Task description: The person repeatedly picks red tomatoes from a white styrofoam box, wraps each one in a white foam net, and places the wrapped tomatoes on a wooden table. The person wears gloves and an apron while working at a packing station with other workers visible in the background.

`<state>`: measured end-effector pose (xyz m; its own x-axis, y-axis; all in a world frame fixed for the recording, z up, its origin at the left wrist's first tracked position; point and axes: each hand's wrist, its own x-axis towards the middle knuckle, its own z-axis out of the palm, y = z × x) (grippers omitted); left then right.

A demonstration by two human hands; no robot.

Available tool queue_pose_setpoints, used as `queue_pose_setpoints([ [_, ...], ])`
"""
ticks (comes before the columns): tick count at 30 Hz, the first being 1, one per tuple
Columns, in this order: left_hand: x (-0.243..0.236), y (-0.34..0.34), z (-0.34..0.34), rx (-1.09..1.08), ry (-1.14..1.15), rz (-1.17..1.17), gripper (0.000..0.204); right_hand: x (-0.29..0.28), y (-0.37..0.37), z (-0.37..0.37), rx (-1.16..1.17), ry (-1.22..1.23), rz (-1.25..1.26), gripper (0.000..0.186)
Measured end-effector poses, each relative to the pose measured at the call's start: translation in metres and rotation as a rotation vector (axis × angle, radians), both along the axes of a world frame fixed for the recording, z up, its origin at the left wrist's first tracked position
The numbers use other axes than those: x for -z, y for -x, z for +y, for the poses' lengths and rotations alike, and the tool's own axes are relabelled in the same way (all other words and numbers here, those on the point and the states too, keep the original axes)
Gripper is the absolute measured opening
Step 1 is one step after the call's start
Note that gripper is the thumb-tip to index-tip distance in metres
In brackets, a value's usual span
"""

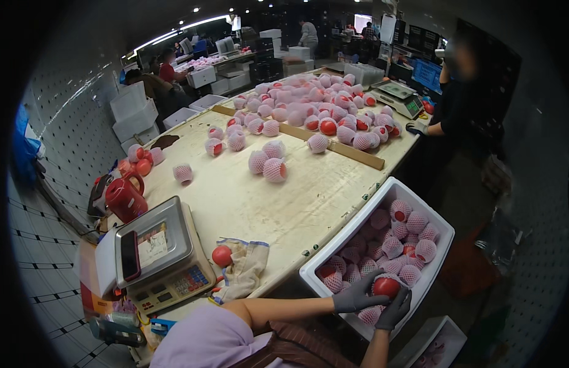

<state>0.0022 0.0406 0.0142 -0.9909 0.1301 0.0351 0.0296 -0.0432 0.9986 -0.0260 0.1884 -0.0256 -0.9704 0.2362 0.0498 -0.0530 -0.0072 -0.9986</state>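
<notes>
My grey-gloved left hand (359, 295) and grey-gloved right hand (395, 309) are closed round a red round fruit (387, 287), one on either side. Pale foam netting shows along its upper edge, while its red face is bare; whether it is an apple or a tomato I cannot tell. Both hands are over the near end of a white foam box (443, 228). Inside the box lie several netted fruits (392, 247), some with red skin showing at the openings of their pink sleeves.
Left of the box, the long pale table (235, 202) carries a scale (165, 260), a cloth (244, 270), a red kettle (126, 197) and a wooden strip (333, 146) before a fruit pile (309, 101). Another person (459, 92) stands far right; a second white box (441, 343) sits lower right.
</notes>
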Motion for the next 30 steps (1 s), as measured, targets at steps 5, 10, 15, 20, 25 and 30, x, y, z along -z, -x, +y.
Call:
queue_pose_setpoints([
  [5, 0.002, 0.006, 0.013, -0.229, 0.091, 0.126, 0.095, -0.039, -0.015, -0.011, 0.028, 0.019, 0.206, 0.026],
  [10, -0.015, 0.009, 0.005, -0.12, 0.258, 0.342, 0.082, -0.04, -0.02, -0.011, 0.002, 0.053, 0.254, 0.032],
  [15, -0.023, 0.0, -0.003, -0.119, 0.187, 0.385, 0.08, -0.025, 0.006, 0.011, -0.19, 0.144, 0.085, 0.043],
  [20, -0.025, 0.005, -0.027, 0.059, -0.583, -0.096, 0.075, 0.013, 0.02, 0.035, -0.36, 0.357, -0.225, 0.044],
  [25, -0.014, -0.001, -0.04, 0.393, -1.605, -0.627, 0.059, -0.01, -0.002, 0.024, -0.449, 0.83, -0.509, 0.054],
  [30, -0.003, -0.014, -0.027, 0.401, -1.458, -0.491, 0.059, -0.005, -0.004, 0.035, -0.827, 1.067, -0.018, 0.063],
])
